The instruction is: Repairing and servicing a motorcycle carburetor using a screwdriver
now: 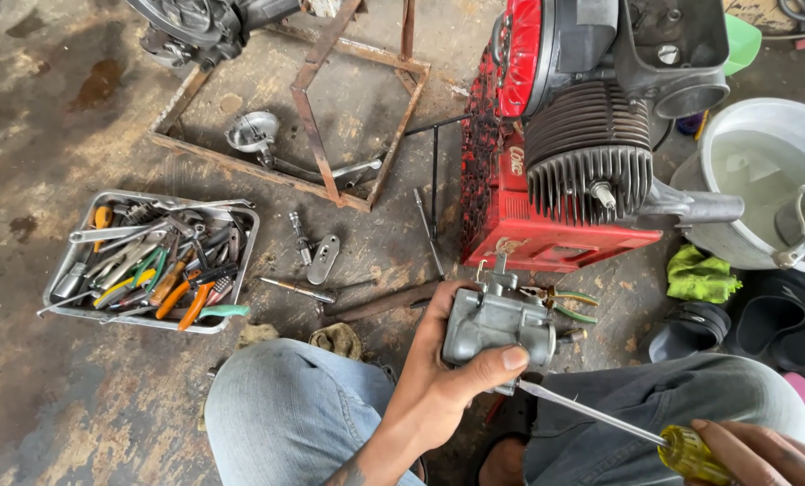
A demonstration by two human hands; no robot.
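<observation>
- While I crouch over the floor, my right hand point(762, 453) is closed round the yellow handle of a screwdriver point(618, 423); its long axis runs up and left, tip touching the underside of the carburettor point(497, 324).
- My left hand point(447, 373) grips that carburettor from the left, thumb across its near face, holding it above my knees, just before the engine.
- Being cast metal, it is probably stiff, fairly heavy for its size and oily; the plain body is the safest hold, not the small fittings.
- Its long axis lies roughly left to right, fittings pointing up and right.
- Beyond stand the red engine point(555, 135), a tool tray point(240, 270) and a white bucket point(762, 117).
</observation>
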